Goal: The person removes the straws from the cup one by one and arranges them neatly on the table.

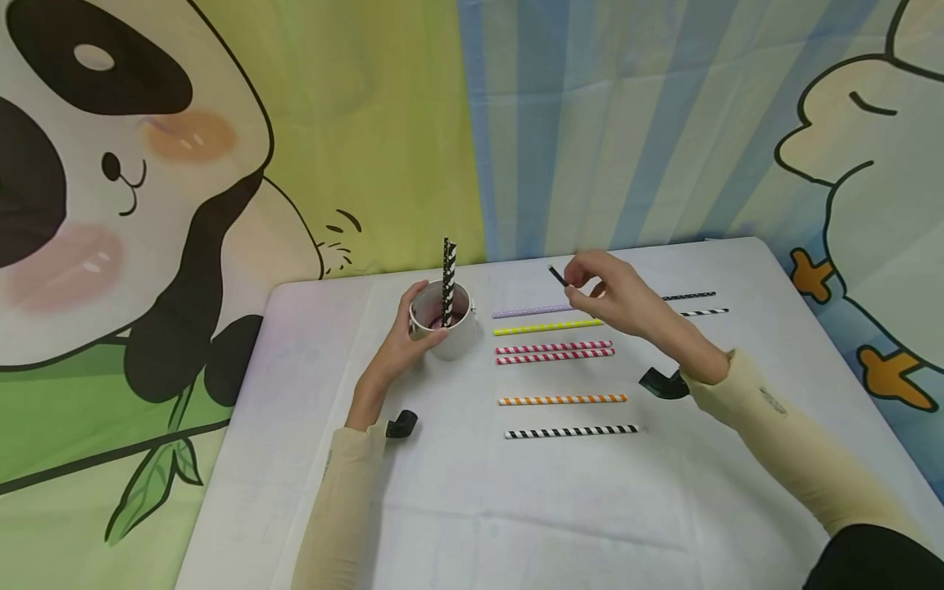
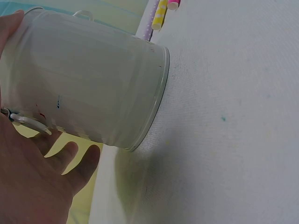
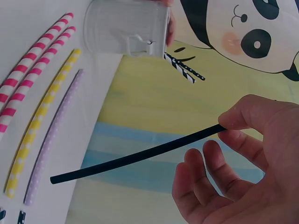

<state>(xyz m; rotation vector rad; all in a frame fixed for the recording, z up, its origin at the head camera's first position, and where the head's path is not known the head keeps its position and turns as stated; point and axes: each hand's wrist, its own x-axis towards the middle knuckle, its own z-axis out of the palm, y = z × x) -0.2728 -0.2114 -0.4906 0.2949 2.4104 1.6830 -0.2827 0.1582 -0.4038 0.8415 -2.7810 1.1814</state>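
Note:
My left hand (image 1: 404,344) grips a small white metal bucket (image 2: 93,79), its thumb at the rim and its fingers round the far side. The bucket stands on the table, with black-and-white paper straws (image 1: 448,283) upright in it, one striped and one dotted. Between thumb and index finger my right hand (image 3: 238,163) pinches a plain black straw (image 3: 140,156) near one end. That straw is held above the table, to the right of the bucket and apart from it. The remaining right fingers are loosely bent. Below lie a purple dotted straw (image 1: 527,312) and a yellow straw (image 1: 547,327).
Two pink striped straws (image 1: 555,352), an orange striped straw (image 1: 562,400) and a black striped straw (image 1: 571,432) lie in rows. Farther right are a black dotted straw (image 1: 689,296) and another striped straw (image 1: 704,312). A printed curtain (image 1: 398,123) hangs behind the white table (image 1: 442,508).

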